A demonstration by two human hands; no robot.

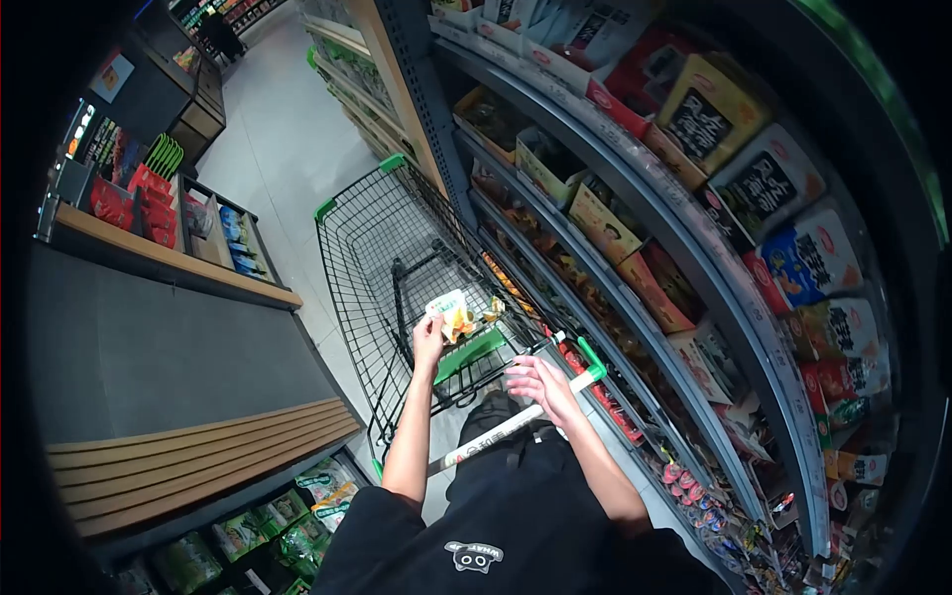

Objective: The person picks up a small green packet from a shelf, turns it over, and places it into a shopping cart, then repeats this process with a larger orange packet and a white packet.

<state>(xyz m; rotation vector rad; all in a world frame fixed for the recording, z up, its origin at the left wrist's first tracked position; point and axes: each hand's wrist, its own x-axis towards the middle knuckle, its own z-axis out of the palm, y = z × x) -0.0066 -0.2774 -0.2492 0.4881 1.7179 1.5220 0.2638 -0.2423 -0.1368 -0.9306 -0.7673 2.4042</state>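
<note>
Over the shopping cart (342, 268), my left hand (428, 339) pinches a small white and orange snack packet (454, 315) by its left edge. To the right of it, another small yellowish packet (493, 309) shows against the cart's wire mesh. My right hand (545, 385) is empty, its fingers apart, just above the right end of the cart's pale handlebar (491, 436). The handlebar has a green end piece (592, 362) and runs across in front of my body.
A curved shelf unit (635, 188) with boxed and bagged snacks rises close along the cart's right side. On the left stands a wood-edged display counter (178, 256) with red packets (154, 206). The tiled aisle floor (263, 129) stretches ahead, with a dark figure (220, 35) far off.
</note>
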